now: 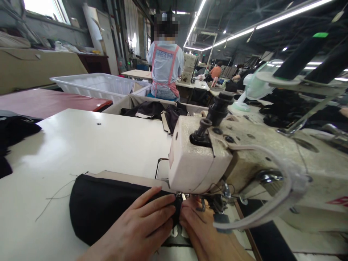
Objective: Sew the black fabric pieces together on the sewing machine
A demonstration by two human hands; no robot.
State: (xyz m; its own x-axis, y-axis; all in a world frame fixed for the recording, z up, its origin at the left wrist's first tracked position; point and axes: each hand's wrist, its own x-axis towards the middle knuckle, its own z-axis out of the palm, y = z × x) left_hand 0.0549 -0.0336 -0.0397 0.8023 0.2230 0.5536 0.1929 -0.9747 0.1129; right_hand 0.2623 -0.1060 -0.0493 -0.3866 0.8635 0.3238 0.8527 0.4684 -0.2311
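White tabletop [89, 145] spreads out under me in a long workshop lit by strip lights. On it, right under my fingers, lies the black cloth [100, 204], a curved piece flat on the table, its right end reaching under the head of the sewing machine [198, 163]. My left hand [144, 226] rests palm down on that cloth, fingers stretched flat and close together, tips pointing toward the needle area. My right hand [209, 235] sits just beside it, touching the cloth's edge below the machine head; its fingertips are partly hidden by the machine, so I cannot tell how they are set. Loose threads [54, 197] trail on the table left of my fingers. Farther left lies more dark fabric [13, 134]. Beyond my fingers stand a bin of dark pieces [152, 108] and a white tub [98, 85], and a person in a pink apron [165, 69] works with their back to me.
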